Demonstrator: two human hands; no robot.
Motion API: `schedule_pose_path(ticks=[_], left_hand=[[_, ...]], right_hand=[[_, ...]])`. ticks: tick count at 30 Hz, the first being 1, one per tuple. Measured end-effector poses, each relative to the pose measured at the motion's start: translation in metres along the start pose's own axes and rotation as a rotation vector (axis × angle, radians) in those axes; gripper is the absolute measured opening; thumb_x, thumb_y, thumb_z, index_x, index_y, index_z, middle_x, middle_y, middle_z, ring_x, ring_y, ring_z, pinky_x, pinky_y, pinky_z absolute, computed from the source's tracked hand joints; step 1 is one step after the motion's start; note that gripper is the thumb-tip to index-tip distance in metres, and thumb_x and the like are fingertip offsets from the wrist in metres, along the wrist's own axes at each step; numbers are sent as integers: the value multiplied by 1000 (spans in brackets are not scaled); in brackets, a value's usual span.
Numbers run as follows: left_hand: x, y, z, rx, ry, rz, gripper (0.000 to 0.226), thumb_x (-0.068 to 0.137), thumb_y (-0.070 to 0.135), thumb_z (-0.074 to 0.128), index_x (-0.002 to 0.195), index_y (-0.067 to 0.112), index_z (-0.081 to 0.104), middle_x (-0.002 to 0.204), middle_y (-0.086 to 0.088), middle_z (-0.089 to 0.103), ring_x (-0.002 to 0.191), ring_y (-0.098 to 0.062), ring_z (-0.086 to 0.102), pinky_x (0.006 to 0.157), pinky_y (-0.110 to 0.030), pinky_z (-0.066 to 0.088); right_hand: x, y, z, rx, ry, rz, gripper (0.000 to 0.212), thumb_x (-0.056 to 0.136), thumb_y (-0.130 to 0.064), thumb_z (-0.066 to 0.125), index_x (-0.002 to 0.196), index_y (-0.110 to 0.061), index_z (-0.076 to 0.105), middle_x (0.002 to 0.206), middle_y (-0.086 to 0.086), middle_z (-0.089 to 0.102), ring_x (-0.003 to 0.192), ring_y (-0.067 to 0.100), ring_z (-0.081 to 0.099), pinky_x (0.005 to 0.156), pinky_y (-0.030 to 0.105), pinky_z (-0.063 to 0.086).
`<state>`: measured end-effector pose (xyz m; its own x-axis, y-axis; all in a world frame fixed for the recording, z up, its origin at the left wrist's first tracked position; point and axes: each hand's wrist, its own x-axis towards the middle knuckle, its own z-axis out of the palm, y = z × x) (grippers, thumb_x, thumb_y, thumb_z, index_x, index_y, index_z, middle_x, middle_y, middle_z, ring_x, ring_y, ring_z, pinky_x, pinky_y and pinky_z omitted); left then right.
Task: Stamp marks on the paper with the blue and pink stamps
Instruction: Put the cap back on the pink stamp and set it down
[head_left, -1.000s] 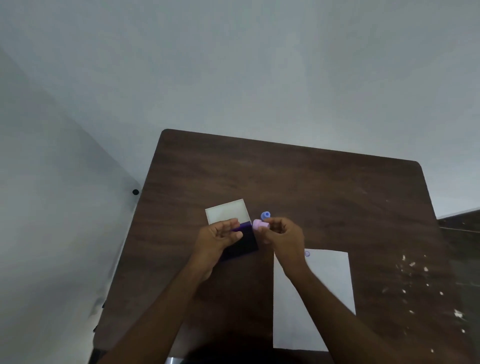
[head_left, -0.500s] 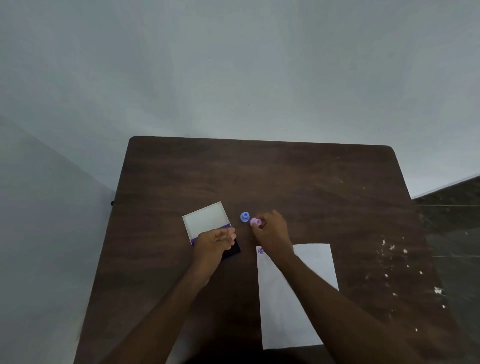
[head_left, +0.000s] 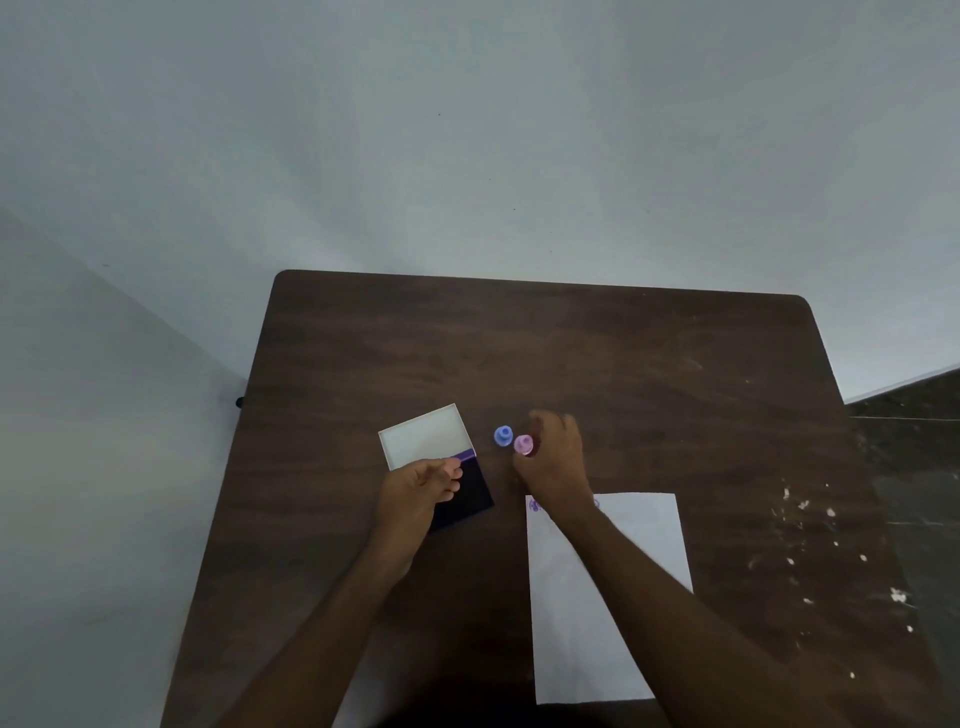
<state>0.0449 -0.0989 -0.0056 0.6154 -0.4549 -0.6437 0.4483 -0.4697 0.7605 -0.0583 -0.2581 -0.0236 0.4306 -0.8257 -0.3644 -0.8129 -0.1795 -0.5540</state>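
The pink stamp stands upright on the brown table, touching the blue stamp to its left. My right hand is at the pink stamp's right side, with thumb and fingertips on it. My left hand lies curled on the open ink pad, holding it down; the pad's white lid is folded back. The white paper lies near the front edge under my right forearm. Purple marks show at its top left corner.
White specks dot the table's right side. A pale wall rises behind the table and to its left. Dark floor shows past the right edge.
My right hand carried the pink stamp from above the ink pad and set it down beside the blue stamp. My left hand stayed on the ink pad. The camera tilted.
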Motion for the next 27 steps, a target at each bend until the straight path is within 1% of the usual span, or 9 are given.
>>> schedule_pose_path(ticks=[1,3,6,9,12,16,21,23,27], left_hand=[[0,-1,-5,-5,11,3,10,89,25,68,85,22,77,84,4,77,83,-14,72,77,-28,55],[1,-3,-17,-27,40,17,13,91,21,65,85,23,76,85,2,77,84,-16,72,77,-29,56],[3,-5,-34,-56,118,34,14,93,18,61,89,20,75,87,-2,76,86,-18,71,77,-29,57],[6,-6,-47,-100,224,50,14,94,17,60,91,21,74,87,-2,75,84,-16,70,78,-29,56],[11,-7,-55,-75,322,40,17,95,16,58,93,28,70,88,5,73,86,-11,68,75,-26,55],[20,-6,-57,-89,361,-15,20,93,19,60,111,21,68,98,6,71,94,-11,66,81,-29,54],[25,-3,-51,-103,325,-43,34,93,19,60,126,11,61,117,-3,68,102,-13,63,90,-31,52],[25,-1,-49,-118,306,-40,34,93,18,59,127,11,60,117,-4,68,103,-13,63,87,-30,52],[22,4,-48,-140,286,-43,32,93,18,58,125,15,60,106,5,68,95,-5,62,71,-21,49]], right_hand=[[-4,-2,-1,47,24,9,51,77,-17,73,124,-19,52,128,3,51,114,17,50,88,26,43],[-10,-7,-1,122,98,22,52,78,-15,72,125,-22,51,136,4,47,121,22,49,94,33,46],[-14,-17,-2,143,165,-81,39,82,-11,68,119,-20,57,129,3,52,113,17,53,90,24,46],[-15,-37,-2,133,102,-273,32,84,-8,63,114,-17,61,116,2,58,102,13,57,85,21,44],[-11,-58,7,28,-78,-381,31,85,-11,59,115,-16,60,112,3,60,101,15,58,83,22,46],[-2,-71,24,-66,-245,-295,39,85,-15,59,124,-11,54,124,7,56,112,19,53,93,29,44],[5,-75,31,-101,-293,-174,36,84,-8,58,120,-8,55,120,11,59,107,22,57,87,31,49],[4,-74,29,-51,-297,-165,36,84,-6,56,120,-9,55,120,10,60,107,22,57,85,30,50],[0,-77,18,38,-301,-185,33,86,-1,49,118,-9,55,116,8,63,99,15,55,70,18,40]])
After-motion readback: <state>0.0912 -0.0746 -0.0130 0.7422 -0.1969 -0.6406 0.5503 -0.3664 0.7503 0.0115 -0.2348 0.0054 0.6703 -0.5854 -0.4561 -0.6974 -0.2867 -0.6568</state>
